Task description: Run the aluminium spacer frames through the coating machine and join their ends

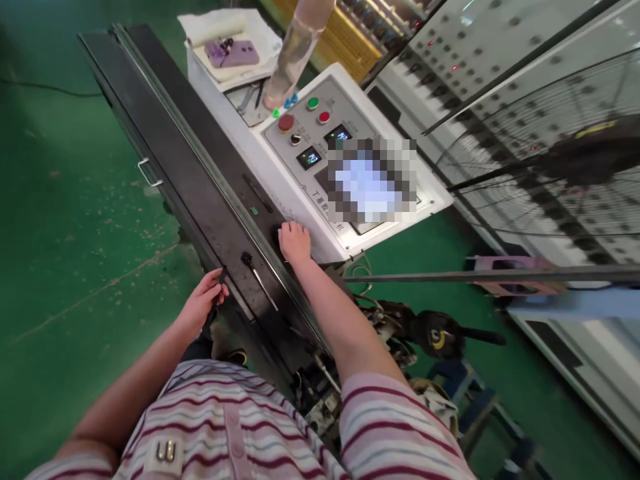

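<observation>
Two bare hands rest on a long black machine bed [200,180] that runs away from the person across a green floor [65,220]. The right hand [294,241] lies knuckles up at the bed's far edge, fingers curled down over a dark round knob [277,235] just where the black metal meets a white control console [280,180]; how firmly it grips cannot be told. The left hand [203,301] sits at the bed's near edge, thumb and fingers pinched on a small dark piece [221,276] at the rim. Between the two hands, a slim metal tool with a black head [257,277] lies flat on the bed, apart from both.

Beyond the right hand, the console's grey panel carries a large red button [286,123], a green button [313,103], a smaller red button [324,117], a black knob [295,140] and two small lit displays [309,158]; a screen beside them is blurred out. Farther off, a purple phone [233,53] lies on white cloth [260,33] at the console's far end, and a clear wrapped tube [297,50] stands tilted just beside it. To the right of the right forearm, a thin dark bar [500,275] stretches level across a perforated white table [490,53]. A small metal handle [147,172] juts from the bed's side, beyond the left hand. A striped shirt [225,427] fills the foreground.
</observation>
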The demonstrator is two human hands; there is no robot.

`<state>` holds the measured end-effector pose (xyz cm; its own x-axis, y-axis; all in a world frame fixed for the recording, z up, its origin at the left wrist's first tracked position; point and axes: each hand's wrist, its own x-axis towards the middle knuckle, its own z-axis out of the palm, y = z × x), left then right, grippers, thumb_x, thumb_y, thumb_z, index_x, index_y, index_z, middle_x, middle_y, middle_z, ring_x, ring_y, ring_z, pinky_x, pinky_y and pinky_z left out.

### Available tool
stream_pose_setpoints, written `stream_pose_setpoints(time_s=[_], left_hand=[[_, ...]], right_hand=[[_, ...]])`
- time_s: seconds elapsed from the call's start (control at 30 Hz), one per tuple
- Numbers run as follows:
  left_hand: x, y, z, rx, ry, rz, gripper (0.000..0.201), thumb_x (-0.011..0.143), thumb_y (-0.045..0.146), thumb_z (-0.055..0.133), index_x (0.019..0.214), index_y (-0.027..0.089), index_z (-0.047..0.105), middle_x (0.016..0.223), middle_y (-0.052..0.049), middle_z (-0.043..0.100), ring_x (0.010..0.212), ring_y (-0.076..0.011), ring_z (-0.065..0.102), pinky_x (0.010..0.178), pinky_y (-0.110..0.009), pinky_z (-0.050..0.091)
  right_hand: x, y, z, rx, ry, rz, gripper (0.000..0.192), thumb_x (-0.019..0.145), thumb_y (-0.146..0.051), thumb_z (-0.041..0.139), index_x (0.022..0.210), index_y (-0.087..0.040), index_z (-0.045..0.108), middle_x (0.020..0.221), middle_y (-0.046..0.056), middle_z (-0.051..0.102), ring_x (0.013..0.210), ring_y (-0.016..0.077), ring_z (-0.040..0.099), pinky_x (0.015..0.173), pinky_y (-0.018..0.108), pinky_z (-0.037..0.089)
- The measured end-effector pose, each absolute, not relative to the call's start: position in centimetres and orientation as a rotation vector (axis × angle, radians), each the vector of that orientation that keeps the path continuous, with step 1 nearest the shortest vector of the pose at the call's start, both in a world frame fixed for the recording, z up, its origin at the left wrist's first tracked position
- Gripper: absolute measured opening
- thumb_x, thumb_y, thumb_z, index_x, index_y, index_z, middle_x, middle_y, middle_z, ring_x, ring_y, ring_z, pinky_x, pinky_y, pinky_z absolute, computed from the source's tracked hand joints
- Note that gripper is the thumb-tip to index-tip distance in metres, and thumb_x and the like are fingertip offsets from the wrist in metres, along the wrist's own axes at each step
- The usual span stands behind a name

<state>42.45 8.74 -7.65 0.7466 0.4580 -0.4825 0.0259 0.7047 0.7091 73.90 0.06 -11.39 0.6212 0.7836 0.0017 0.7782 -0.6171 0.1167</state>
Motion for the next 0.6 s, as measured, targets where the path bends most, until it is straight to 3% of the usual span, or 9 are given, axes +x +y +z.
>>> stream_pose_setpoints(time_s=[0.17,0.3,0.37,0.47,0.53,0.6], left_hand=[[43.0,9.5,-8.2,0.686,0.713,0.192,0.054,0.073,0.026,0.075,0.124,0.02,0.058,0.087,-0.002,0.063,0.066,-0.0105,0.055,0.064,-0.023,0.045],[42.7,9.2,-7.6,0.662,0.65,0.196,0.052,0.074,0.027,0.08,0.123,0.022,0.061,0.092,-0.002,0.062,0.08,-0.0117,0.06,0.077,-0.026,0.051],[43.2,8.4,-7.2,0.64,0.571,0.235,0.049,0.076,0.026,0.081,0.121,0.022,0.063,0.094,-0.002,0.062,0.088,-0.0121,0.061,0.086,-0.027,0.052],[44.8,6.4,-6.6,0.602,0.454,0.26,0.045,0.077,0.024,0.08,0.118,0.024,0.063,0.097,-0.001,0.062,0.091,-0.0119,0.061,0.088,-0.027,0.051],[46.3,4.7,-6.2,0.587,0.411,0.238,0.043,0.077,0.022,0.08,0.115,0.025,0.063,0.097,-0.001,0.063,0.09,-0.0114,0.062,0.088,-0.026,0.051],[47.8,3.0,-5.7,0.604,0.39,0.183,0.042,0.076,0.021,0.081,0.114,0.024,0.062,0.098,-0.001,0.065,0.092,-0.0115,0.063,0.09,-0.026,0.05]], right_hand=[[73.3,2.4,-8.0,2.762,1.319,-0.025,0.04,0.101,-0.034,0.039,0.121,-0.006,0.059,0.121,0.023,0.058,0.119,0.0349,0.045,0.1,0.049,0.036],[65.3,-0.2,-3.6,3.089,1.625,-0.037,0.04,0.096,-0.03,0.051,0.131,-0.013,0.055,0.135,0.019,0.051,0.128,0.0321,0.042,0.11,0.05,0.033],[59.6,-3.1,-2.5,3.314,1.755,-0.433,0.035,0.095,-0.031,0.052,0.128,-0.018,0.055,0.124,0.013,0.059,0.119,0.0259,0.052,0.108,0.045,0.04],[53.2,-7.2,-2.4,3.456,1.659,-1.249,0.064,0.087,-0.03,0.063,0.145,-0.023,0.037,0.137,0.012,0.052,0.109,0.0205,0.06,0.102,0.041,0.049],[51.6,-9.3,-3.0,3.626,1.396,-1.373,0.072,0.085,-0.027,0.064,0.149,-0.025,0.032,0.145,0.013,0.046,0.104,0.0192,0.062,0.099,0.04,0.051],[51.8,-11.3,-3.5,3.809,1.143,-1.363,0.062,0.085,-0.025,0.061,0.143,-0.024,0.039,0.133,0.011,0.055,0.097,0.0183,0.063,0.092,0.038,0.053]])
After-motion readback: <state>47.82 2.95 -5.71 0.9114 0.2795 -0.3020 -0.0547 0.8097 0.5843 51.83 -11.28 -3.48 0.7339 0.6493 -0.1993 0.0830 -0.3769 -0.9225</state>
